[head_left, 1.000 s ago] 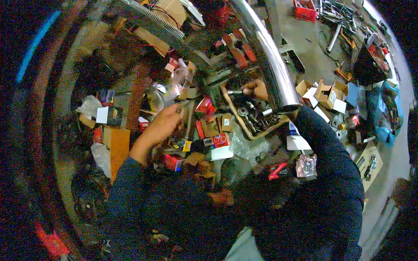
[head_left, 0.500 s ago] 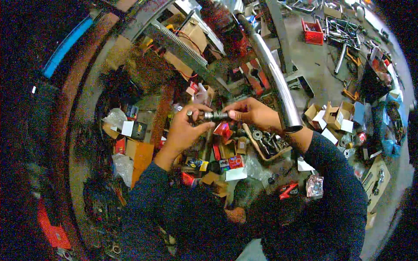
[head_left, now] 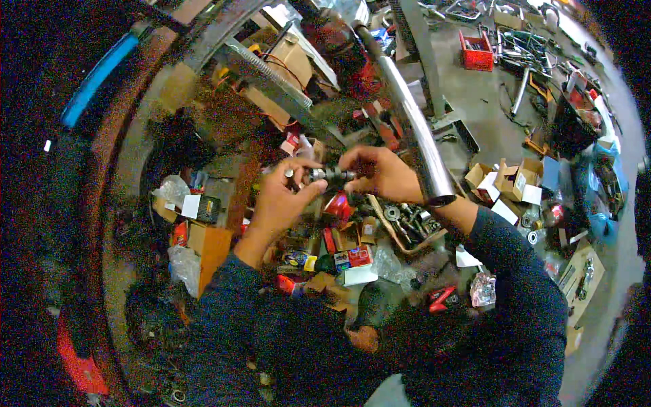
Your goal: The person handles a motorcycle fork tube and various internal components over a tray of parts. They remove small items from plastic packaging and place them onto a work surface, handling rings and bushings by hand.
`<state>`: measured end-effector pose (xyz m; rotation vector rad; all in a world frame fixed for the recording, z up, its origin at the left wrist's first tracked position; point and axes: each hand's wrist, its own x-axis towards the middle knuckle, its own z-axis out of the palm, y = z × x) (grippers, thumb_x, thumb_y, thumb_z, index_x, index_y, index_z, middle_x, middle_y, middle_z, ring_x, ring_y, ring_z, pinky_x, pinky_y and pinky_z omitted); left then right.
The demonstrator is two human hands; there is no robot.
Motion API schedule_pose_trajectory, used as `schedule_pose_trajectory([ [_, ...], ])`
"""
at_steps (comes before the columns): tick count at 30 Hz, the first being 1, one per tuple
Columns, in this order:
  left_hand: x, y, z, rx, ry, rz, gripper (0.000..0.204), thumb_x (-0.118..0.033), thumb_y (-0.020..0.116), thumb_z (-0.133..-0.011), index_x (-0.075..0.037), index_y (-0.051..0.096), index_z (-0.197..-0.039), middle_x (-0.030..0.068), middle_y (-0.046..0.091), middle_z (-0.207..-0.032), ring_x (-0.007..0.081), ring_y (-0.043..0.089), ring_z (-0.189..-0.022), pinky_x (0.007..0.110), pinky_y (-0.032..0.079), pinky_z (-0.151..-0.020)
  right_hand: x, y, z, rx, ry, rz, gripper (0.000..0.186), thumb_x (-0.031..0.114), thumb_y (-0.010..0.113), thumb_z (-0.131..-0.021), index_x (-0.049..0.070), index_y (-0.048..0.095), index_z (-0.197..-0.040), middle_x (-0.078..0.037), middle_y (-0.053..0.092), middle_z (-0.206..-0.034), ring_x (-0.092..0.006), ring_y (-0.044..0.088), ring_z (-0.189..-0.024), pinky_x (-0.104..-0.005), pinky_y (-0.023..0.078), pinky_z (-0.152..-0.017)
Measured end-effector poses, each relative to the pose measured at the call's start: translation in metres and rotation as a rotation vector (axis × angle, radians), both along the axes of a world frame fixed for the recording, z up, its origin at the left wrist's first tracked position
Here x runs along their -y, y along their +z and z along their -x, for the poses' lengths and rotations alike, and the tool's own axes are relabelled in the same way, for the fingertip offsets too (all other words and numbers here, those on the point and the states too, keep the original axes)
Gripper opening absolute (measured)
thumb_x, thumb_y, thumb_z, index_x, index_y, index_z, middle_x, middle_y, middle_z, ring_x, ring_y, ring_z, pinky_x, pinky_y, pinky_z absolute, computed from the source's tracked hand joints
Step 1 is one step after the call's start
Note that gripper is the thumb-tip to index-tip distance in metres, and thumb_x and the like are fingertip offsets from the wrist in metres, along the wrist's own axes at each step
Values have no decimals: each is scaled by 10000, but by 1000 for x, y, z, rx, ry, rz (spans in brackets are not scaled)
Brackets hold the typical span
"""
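Both hands meet above a cluttered floor. The left hand (head_left: 281, 197) and the right hand (head_left: 383, 173) each close their fingers on an end of a short metal part (head_left: 330, 176), held level between them. Just below lies a tray of bolts and nuts (head_left: 407, 227). A shiny metal pipe (head_left: 417, 136) runs beside the right wrist. Small red boxes (head_left: 349, 258) sit beneath the hands; a red crate (head_left: 477, 53) stands well apart.
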<state>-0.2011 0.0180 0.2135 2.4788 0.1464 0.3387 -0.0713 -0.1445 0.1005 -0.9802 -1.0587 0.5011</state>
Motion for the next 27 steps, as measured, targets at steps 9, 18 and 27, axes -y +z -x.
schedule_pose_trajectory([
  [9,9,-44,-77,46,-116,-218,349,-263,784,-711,-35,591,-891,94,607,-766,240,594,-725,367,469,-677,10,-5,-43,399,-367,9,541,279,736,-785,2,527,-1201,-185,628,-1080,-331,615,-984,-387,475,-864],
  [18,8,-118,-135,95,25,973,270,-110,692,-822,-98,425,-780,48,619,-802,167,606,-704,289,485,-593,26,-1,-84,103,-450,449,395,164,658,-868,4,559,-1215,-107,667,-992,-176,624,-906,-310,494,-809],
  [27,65,-224,-188,3,457,1133,531,-267,756,-734,-48,388,-1049,37,474,-857,156,457,-798,343,413,-669,10,-11,-118,231,-1101,587,439,314,743,-773,-10,652,-1056,-189,688,-935,-244,679,-828,-334,513,-761],
])
